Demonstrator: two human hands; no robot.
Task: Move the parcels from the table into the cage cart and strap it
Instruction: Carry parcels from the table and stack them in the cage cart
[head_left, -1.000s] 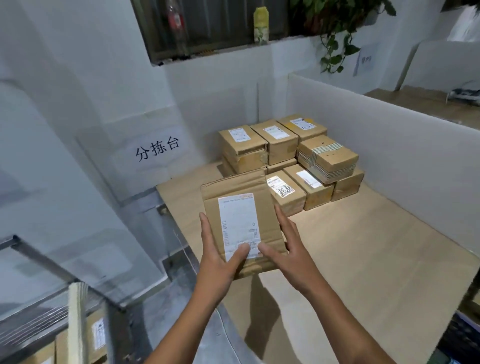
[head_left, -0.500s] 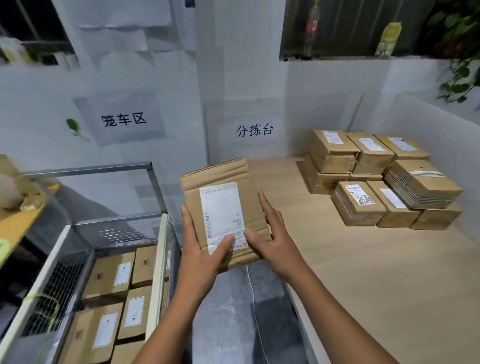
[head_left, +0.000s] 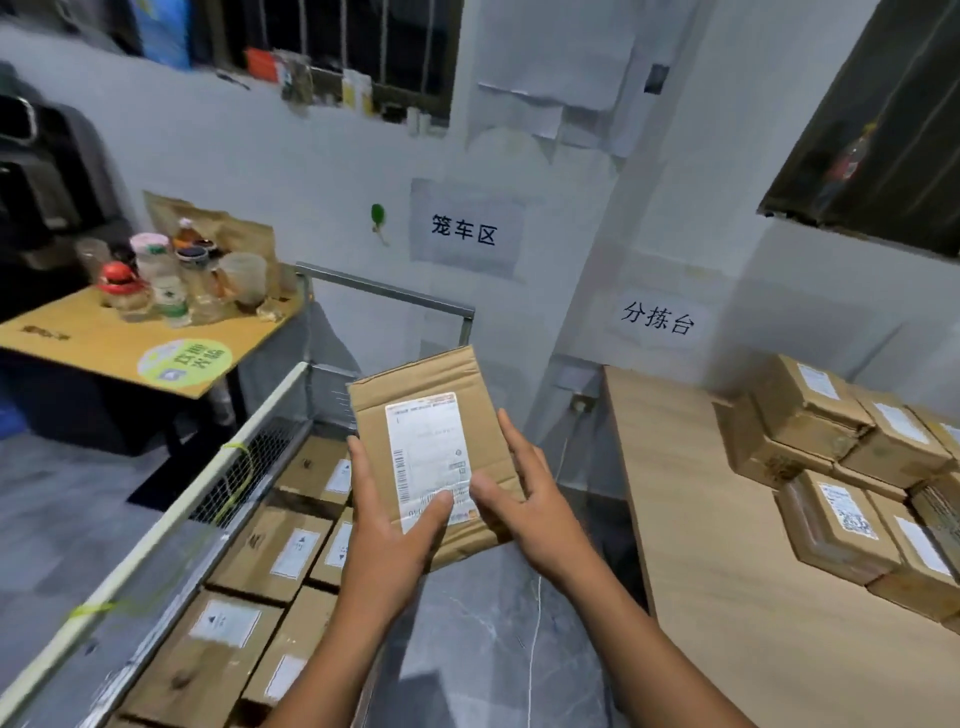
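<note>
Head view: a flat parcel (head_left: 431, 441) of brown corrugated cardboard is held in the air by both hands. It sits between the cage cart (head_left: 156, 530) and the surface (head_left: 727, 597), overlapping the cart's right side in the frame. The parcel is thin and rectangular, with a folded flap along its far edge and a white barcode label on its top face.

The left hand (head_left: 387, 525) grips the near left corner, with the thumb flat on the label and the fingers (head_left: 358, 467) along the left edge. The right hand (head_left: 535, 504) grips the near right corner, with the thumb on the label's lower corner and the fingers (head_left: 511, 436) extended along the right edge.

The cage cart has a pale rail, wire-mesh walls and a grey metal frame. Yellow ties (head_left: 234, 447) wrap the rail. Box-shaped cardboard parcels (head_left: 275, 556) lie inside it, labels up, packed side by side.

On the pale wood-grain surface, stacked boxes (head_left: 841, 467) form two layers, some of them taped. Beyond the cart, a yellow-topped side table (head_left: 104, 338) carries bottles and jars (head_left: 166, 275).
</note>
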